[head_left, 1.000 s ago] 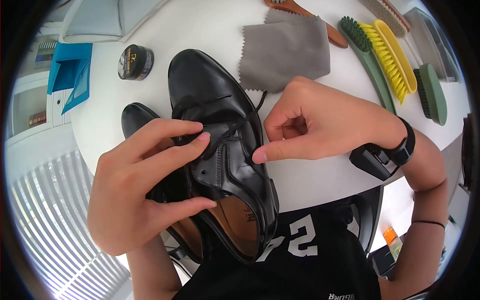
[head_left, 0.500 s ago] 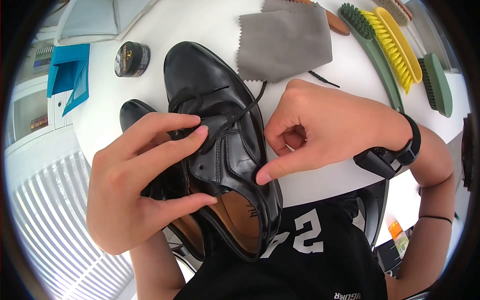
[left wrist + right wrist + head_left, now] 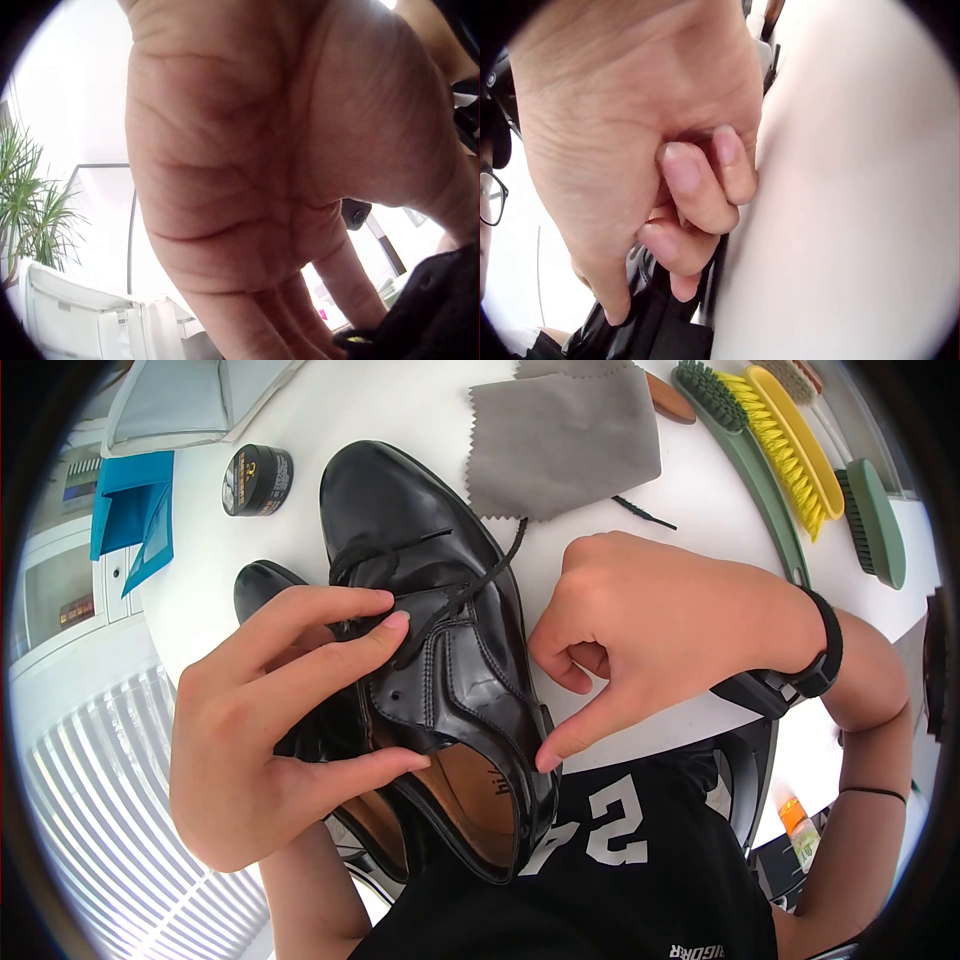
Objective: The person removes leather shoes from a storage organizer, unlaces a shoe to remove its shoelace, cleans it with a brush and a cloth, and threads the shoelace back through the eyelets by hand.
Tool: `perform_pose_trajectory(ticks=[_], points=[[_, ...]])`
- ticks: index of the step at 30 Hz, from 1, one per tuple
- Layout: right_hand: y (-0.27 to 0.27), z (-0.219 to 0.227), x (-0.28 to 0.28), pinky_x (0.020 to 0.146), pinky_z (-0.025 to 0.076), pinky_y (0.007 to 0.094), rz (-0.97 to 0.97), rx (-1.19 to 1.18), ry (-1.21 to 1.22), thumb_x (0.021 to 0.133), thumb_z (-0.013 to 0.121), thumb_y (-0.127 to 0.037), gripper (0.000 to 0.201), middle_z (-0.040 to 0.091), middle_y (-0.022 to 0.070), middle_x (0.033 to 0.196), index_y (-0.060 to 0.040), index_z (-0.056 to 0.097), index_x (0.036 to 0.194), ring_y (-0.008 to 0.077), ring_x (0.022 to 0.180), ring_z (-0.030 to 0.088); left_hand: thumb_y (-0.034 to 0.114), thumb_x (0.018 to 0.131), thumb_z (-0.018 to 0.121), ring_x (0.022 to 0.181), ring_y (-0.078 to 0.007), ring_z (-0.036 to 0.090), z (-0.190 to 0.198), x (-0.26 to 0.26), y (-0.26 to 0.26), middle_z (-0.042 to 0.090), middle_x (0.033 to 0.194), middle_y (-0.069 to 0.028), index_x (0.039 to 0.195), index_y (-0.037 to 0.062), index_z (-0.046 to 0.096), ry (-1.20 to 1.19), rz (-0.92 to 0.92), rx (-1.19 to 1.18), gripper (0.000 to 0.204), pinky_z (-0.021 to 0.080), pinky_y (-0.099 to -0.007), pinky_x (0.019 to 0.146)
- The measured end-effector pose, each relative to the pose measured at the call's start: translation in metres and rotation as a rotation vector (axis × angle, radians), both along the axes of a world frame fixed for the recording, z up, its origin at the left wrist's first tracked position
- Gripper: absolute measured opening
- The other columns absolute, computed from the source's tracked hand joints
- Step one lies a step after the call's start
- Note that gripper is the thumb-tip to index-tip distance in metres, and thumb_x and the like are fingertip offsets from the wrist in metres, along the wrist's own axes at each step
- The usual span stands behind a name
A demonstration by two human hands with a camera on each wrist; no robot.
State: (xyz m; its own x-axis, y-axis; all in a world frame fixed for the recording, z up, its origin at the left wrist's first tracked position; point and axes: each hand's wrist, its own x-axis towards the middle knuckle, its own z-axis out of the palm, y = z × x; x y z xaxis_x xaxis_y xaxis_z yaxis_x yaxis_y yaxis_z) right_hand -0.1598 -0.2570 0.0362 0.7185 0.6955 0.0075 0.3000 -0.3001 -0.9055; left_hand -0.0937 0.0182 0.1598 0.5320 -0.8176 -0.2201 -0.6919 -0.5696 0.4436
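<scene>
A black leather lace-up shoe [image 3: 400, 490] stands upright, toe pointing away, its tan insole [image 3: 460, 790] showing. My left hand [image 3: 270, 730] holds it across the lacing flap, two fingertips by the lace and the thumb at the opening's edge. My right hand [image 3: 670, 640] is at the shoe's right side; its thumb tip touches the leather near the heel while the other fingers are curled in with nothing in them. The black lace [image 3: 490, 575] hangs loosely over the upper. A second black shoe [image 3: 265, 585] lies on the left, partly hidden by my left hand.
On the white table [image 3: 300, 400] are a round black tin [image 3: 257, 480], a grey cloth [image 3: 565, 445], a green long-handled brush [image 3: 745, 470], a yellow brush [image 3: 795, 450] and a green brush [image 3: 875, 525]. A loose lace end [image 3: 645, 512] lies below the cloth.
My right thumb has slid back along the shoe's side toward the heel. My left hand keeps its hold on the flap. The lace end below the cloth has come into view.
</scene>
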Motion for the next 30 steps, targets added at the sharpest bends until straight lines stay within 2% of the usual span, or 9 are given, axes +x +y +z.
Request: perform_pose_trajectory(ticks=[7, 10, 12, 15, 18, 25, 27, 30], points=[[0.0013, 0.0026, -0.0009, 0.049, 0.041, 0.0332, -0.012, -0.007, 0.000, 0.081, 0.094, -0.052, 0.061, 0.055, 0.0037, 0.048, -0.0054, 0.062, 0.059, 0.0246, 0.045, 0.059, 0.033, 0.054, 0.104, 0.104, -0.0278, 0.075, 0.0007, 0.0006, 0.0003, 0.076, 0.131, -0.0167, 0.129, 0.0022, 0.081, 0.002, -0.005, 0.006, 0.084, 0.059, -0.0363, 0.088], [0.0021, 0.0013, -0.0013, 0.048, 0.040, 0.0333, -0.035, 0.022, 0.004, 0.084, 0.094, -0.051, 0.061, 0.054, 0.0035, 0.048, -0.0056, 0.062, 0.058, 0.0234, 0.044, 0.058, 0.033, 0.054, 0.104, 0.105, -0.0278, 0.075, 0.0005, 0.0003, -0.0004, 0.076, 0.131, -0.0167, 0.129, 0.0022, 0.081, 0.000, -0.007, 0.003, 0.084, 0.059, -0.0363, 0.088], [0.0010, 0.0042, 0.0002, 0.047, 0.038, 0.0328, -0.055, 0.027, 0.121, 0.088, 0.092, -0.049, 0.061, 0.053, 0.0029, 0.047, -0.0056, 0.062, 0.058, 0.0210, 0.043, 0.055, 0.033, 0.054, 0.104, 0.105, -0.0279, 0.075, 0.0008, 0.0000, -0.0005, 0.076, 0.131, -0.0166, 0.129, 0.0022, 0.081, 0.000, -0.004, 0.005, 0.084, 0.059, -0.0364, 0.088], [0.0002, 0.0077, 0.0023, 0.047, 0.036, 0.0323, -0.067, -0.007, 0.158, 0.092, 0.090, -0.047, 0.061, 0.053, 0.0026, 0.047, -0.0054, 0.062, 0.058, 0.0192, 0.042, 0.052, 0.033, 0.054, 0.104, 0.105, -0.0281, 0.075, 0.0009, -0.0004, -0.0004, 0.076, 0.131, -0.0166, 0.129, 0.0021, 0.081, 0.002, -0.001, 0.004, 0.084, 0.059, -0.0365, 0.088], [0.0006, 0.0088, 0.0032, 0.046, 0.036, 0.0321, -0.056, -0.029, 0.124, 0.094, 0.089, -0.044, 0.060, 0.054, 0.0025, 0.047, -0.0052, 0.062, 0.057, 0.0183, 0.041, 0.051, 0.033, 0.054, 0.104, 0.105, -0.0283, 0.075, 0.0004, -0.0006, -0.0005, 0.076, 0.131, -0.0166, 0.129, 0.0021, 0.081, 0.001, 0.001, -0.002, 0.084, 0.059, -0.0366, 0.089], [-0.0005, 0.0082, 0.0031, 0.047, 0.036, 0.0315, -0.058, 0.008, 0.176, 0.096, 0.087, -0.038, 0.056, 0.055, 0.0025, 0.048, -0.0052, 0.063, 0.058, 0.0177, 0.042, 0.052, 0.032, 0.053, 0.104, 0.106, -0.0286, 0.075, 0.0006, -0.0003, -0.0003, 0.076, 0.131, -0.0165, 0.129, 0.0024, 0.081, 0.000, -0.001, 0.004, 0.085, 0.059, -0.0365, 0.088], [-0.0021, 0.0071, 0.0033, 0.047, 0.037, 0.0309, -0.053, 0.091, 0.267, 0.094, 0.086, -0.034, 0.052, 0.055, 0.0025, 0.048, -0.0052, 0.063, 0.058, 0.0175, 0.043, 0.053, 0.032, 0.052, 0.104, 0.106, -0.0287, 0.075, 0.0007, -0.0001, -0.0001, 0.076, 0.131, -0.0165, 0.129, 0.0024, 0.081, 0.001, -0.001, 0.003, 0.085, 0.059, -0.0366, 0.088], [-0.0027, 0.0081, 0.0024, 0.048, 0.038, 0.0306, -0.029, 0.070, 0.239, 0.092, 0.086, -0.032, 0.050, 0.055, 0.0024, 0.048, -0.0053, 0.063, 0.058, 0.0178, 0.045, 0.055, 0.031, 0.052, 0.104, 0.107, -0.0289, 0.075, 0.0008, 0.0000, -0.0002, 0.076, 0.131, -0.0164, 0.129, 0.0026, 0.081, 0.001, -0.002, 0.006, 0.085, 0.059, -0.0369, 0.089]])
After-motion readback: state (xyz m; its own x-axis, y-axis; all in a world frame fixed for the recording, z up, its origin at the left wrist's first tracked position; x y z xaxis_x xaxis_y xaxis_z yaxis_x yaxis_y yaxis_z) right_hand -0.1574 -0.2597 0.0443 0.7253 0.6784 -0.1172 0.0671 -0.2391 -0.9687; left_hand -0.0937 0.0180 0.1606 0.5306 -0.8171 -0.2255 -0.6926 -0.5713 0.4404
